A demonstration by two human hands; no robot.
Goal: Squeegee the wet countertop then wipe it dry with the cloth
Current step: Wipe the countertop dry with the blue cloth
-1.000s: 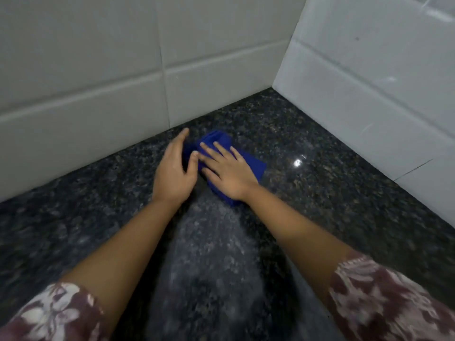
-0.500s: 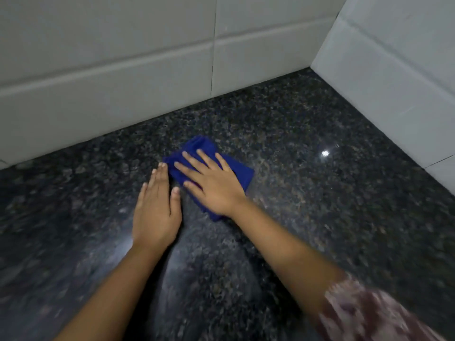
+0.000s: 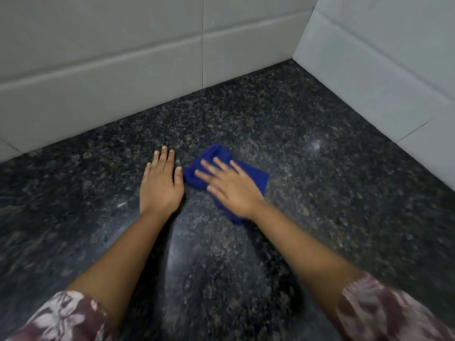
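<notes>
A folded blue cloth [image 3: 256,177] lies on the dark speckled granite countertop [image 3: 320,193], near its middle. My right hand [image 3: 231,187] presses flat on the cloth with fingers spread, covering most of it. My left hand [image 3: 160,185] rests palm down on the bare stone just left of the cloth, fingers together, its thumb almost touching the cloth's edge. No squeegee is in view. A hazy, streaked patch on the stone runs between my forearms.
White tiled walls [image 3: 123,70] close the counter at the back and on the right [image 3: 381,70], meeting in a corner at the upper right. My floral sleeves show at the bottom corners.
Both hands and the cloth have pulled back from the rear wall toward me. My left hand came off the cloth's edge and now lies flat on the stone beside it.
</notes>
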